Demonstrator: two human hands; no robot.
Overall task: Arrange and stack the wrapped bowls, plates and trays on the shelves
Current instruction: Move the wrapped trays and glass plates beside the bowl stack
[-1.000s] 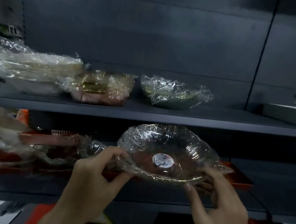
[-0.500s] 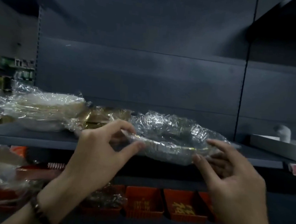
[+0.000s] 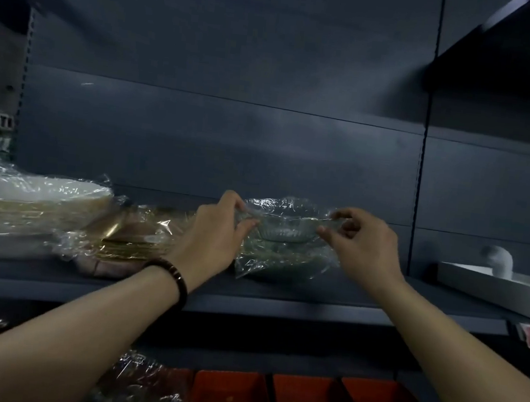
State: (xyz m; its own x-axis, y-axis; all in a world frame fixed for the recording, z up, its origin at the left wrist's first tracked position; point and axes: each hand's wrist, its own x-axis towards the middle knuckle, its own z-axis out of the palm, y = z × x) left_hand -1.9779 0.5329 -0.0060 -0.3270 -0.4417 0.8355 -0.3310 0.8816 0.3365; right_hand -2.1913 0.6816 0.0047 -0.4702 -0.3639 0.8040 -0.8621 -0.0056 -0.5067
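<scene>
Head view: the clear ribbed glass bowl in cling film [image 3: 281,231] is pinched at the rim from both sides, with the left hand [image 3: 218,230] and right hand [image 3: 362,243] curled onto it. It's held right between them, just above the dark grey metal shelf [image 3: 311,307], over another film-wrapped bowl [image 3: 286,264] sat on that shelf.

Clear bowl [image 3: 281,232] lifted (wrapped) above shelved bowl [image 3: 283,263].

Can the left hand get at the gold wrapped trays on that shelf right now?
Probably, once freed: the gold wrapped trays lie just beside the left hand, nothing between. But its fingers pinch the clear wrapped bowl, shared with the right hand, so it must let go first.
</scene>
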